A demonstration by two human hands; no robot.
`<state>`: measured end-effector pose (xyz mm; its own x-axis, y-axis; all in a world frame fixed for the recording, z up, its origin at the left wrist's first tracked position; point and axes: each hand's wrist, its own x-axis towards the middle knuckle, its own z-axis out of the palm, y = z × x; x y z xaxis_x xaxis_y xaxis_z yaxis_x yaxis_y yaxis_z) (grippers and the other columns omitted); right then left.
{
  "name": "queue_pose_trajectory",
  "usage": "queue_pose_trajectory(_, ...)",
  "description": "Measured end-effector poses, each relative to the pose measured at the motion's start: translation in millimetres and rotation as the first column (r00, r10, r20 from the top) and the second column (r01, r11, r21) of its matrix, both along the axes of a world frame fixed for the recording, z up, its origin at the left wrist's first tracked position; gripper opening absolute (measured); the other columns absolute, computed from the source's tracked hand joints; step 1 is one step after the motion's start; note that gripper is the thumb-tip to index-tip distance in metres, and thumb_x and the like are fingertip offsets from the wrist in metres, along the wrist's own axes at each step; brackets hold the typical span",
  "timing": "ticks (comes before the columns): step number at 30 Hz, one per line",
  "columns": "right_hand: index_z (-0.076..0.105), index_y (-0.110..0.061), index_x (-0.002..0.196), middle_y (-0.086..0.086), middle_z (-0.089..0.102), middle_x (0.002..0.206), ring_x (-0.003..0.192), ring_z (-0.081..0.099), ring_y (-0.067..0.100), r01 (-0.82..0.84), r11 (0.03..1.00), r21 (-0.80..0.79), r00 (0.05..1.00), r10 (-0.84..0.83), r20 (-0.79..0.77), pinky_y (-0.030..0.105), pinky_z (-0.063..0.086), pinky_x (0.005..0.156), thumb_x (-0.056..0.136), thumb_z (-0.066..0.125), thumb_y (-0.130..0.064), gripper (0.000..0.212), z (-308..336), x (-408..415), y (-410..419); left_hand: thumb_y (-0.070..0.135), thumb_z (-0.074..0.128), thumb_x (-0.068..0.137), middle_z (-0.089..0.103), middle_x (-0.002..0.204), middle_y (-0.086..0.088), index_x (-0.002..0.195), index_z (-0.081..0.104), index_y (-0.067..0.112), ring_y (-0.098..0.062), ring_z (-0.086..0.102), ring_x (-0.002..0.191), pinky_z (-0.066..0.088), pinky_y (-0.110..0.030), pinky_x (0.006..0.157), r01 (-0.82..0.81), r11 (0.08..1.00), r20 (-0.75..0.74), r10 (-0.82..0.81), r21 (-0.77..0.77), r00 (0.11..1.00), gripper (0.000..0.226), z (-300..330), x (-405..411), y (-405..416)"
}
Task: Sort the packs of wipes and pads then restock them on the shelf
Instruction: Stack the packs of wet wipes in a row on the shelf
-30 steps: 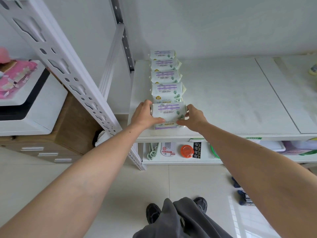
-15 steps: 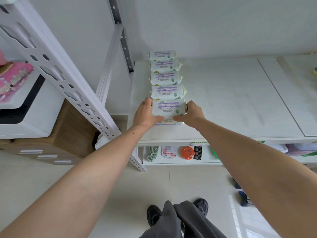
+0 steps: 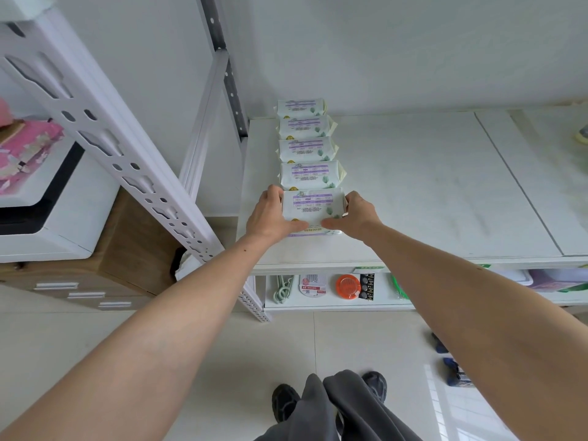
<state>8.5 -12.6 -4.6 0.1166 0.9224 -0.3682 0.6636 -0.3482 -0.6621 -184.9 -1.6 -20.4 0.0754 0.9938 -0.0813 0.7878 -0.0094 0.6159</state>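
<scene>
A row of white packs with purple and green print runs front to back along the left end of the white shelf (image 3: 413, 192). The nearest pack (image 3: 313, 206) stands at the front of the row, just behind it another pack (image 3: 310, 174), and several more behind that. My left hand (image 3: 270, 216) grips the nearest pack's left end, thumb across its front. My right hand (image 3: 354, 214) grips its right end the same way. The pack's lower edge rests on the shelf.
A white perforated upright (image 3: 105, 132) slants across the left. The lower shelf holds green hooks (image 3: 283, 286), an orange round lid (image 3: 347, 285) and a battery card (image 3: 367, 286). A microwave (image 3: 47, 224) sits on a wooden cabinet at left. Blue items (image 3: 451, 374) lie on the floor.
Both hands have pushed the nearest pack back along the shelf, closing it up against the pack behind. The grip is unchanged.
</scene>
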Motion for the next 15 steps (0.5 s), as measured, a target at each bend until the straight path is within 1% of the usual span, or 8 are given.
queue_pose_trajectory(4, 0.046, -0.008, 0.118, 0.007, 0.057, 0.115, 0.095, 0.056, 0.023, -0.015, 1.0, -0.012, 1.0, 0.015, 0.018, 0.033, 0.05, 0.075, 0.072, 0.083, -0.029, 0.063, 0, 4, -3, 0.046, 0.085, 0.061, 0.045, 0.119, 0.002, 0.117, 0.039, 0.018, -0.016, 0.051, 0.103, 0.049, -0.038, 0.08, 0.009, 1.0, -0.033, -0.008, 0.011, 0.999, 0.078, 5, -1, -3)
queue_pose_trajectory(7, 0.044, -0.011, 0.123, 0.007, 0.057, 0.12, 0.103, 0.059, 0.024, 0.002, 1.0, -0.021, 1.0, -0.001, 0.024, 0.037, 0.053, 0.081, 0.07, 0.085, -0.03, 0.07, 1, 9, -7, 0.047, 0.084, 0.061, 0.042, 0.127, 0.001, 0.124, 0.038, 0.018, -0.018, 0.044, 0.117, 0.048, -0.041, 0.087, 0.034, 0.999, -0.067, -0.032, 0.031, 0.997, 0.083, 8, -2, -3)
queue_pose_trajectory(9, 0.042, -0.012, 0.127, 0.007, 0.055, 0.124, 0.107, 0.058, 0.023, 0.023, 0.999, -0.022, 1.0, -0.023, 0.006, 0.034, 0.05, 0.078, 0.069, 0.085, -0.03, 0.074, 3, 12, -10, 0.047, 0.083, 0.062, 0.04, 0.133, 0.0, 0.128, 0.038, 0.017, -0.02, 0.038, 0.124, 0.047, -0.04, 0.091, 0.06, 0.997, -0.083, -0.056, 0.046, 0.995, 0.085, 11, -3, -4)
queue_pose_trajectory(11, 0.042, -0.013, 0.13, 0.006, 0.054, 0.127, 0.108, 0.058, 0.023, 0.046, 0.999, -0.02, 0.999, -0.047, -0.008, 0.031, 0.047, 0.077, 0.07, 0.085, -0.03, 0.075, 4, 15, -14, 0.045, 0.082, 0.065, 0.041, 0.134, 0.0, 0.129, 0.04, 0.017, -0.021, 0.035, 0.126, 0.045, -0.039, 0.091, 0.086, 0.994, -0.095, -0.079, 0.072, 0.992, 0.082, 15, -3, -5)
queue_pose_trajectory(15, 0.043, -0.012, 0.129, 0.008, 0.055, 0.129, 0.109, 0.058, 0.023, 0.102, 0.995, 0.006, 0.995, -0.102, -0.017, 0.031, 0.048, 0.082, 0.073, 0.084, -0.029, 0.072, 2, 23, -26, 0.045, 0.079, 0.07, 0.045, 0.129, 0.0, 0.126, 0.044, 0.018, -0.022, 0.035, 0.126, 0.044, -0.039, 0.093, 0.137, 0.983, -0.113, -0.123, 0.122, 0.986, 0.072, 20, 6, -6)
